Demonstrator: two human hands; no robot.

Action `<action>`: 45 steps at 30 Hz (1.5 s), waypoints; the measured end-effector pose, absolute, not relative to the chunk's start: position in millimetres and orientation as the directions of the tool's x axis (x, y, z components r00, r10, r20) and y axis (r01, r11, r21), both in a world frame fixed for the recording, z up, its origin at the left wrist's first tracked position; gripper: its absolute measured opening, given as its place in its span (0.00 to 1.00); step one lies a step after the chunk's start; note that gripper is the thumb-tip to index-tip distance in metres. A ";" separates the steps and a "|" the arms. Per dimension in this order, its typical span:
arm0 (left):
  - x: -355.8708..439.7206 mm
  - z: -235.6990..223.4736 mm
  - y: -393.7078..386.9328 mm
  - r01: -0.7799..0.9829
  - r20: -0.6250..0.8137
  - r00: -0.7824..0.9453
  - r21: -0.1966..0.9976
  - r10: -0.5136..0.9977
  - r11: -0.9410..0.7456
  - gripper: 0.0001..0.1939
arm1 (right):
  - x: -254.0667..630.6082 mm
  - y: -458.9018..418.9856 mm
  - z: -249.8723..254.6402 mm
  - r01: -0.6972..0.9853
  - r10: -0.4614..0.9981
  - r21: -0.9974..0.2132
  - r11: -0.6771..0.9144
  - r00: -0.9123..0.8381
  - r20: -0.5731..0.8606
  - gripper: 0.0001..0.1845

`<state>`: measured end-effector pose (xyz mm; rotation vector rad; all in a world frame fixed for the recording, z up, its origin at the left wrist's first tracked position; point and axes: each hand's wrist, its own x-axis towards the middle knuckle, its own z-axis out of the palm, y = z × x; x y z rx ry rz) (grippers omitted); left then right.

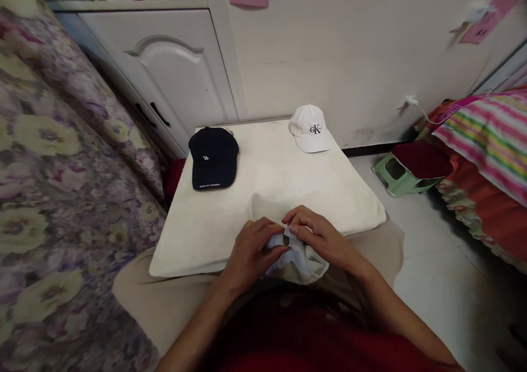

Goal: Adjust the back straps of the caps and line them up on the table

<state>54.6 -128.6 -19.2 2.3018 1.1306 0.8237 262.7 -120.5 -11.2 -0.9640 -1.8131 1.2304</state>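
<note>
A pale cap (pixel 298 265) lies over the table's near edge and my lap, its brim (pixel 263 204) pointing away from me. My left hand (pixel 257 246) pinches the cap's back strap beside a small metal buckle (pixel 286 238). From the other side, my right hand (pixel 315 232) grips the strap's light end between thumb and fingers. Farther off, a dark navy cap (pixel 214 158) with a small white logo sits at the table's left. At the back right rests a white cap (pixel 310 129) with black letters. Neither hand touches these two.
The caps are on a cream-covered table (pixel 263 163) against the wall. A floral curtain (pixel 53 185) hangs close on the left, before a white cabinet (pixel 160 65). On the right stand a green stool (pixel 397 172) with a dark red top and a bed (pixel 489 158) with striped cloth.
</note>
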 end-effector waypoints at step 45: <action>59.5 -20.2 -126.3 0.595 0.318 0.505 0.546 0.803 -0.590 0.13 | 263.7 -120.2 -16.5 0.258 0.882 -0.914 0.312 -0.436 0.178 0.04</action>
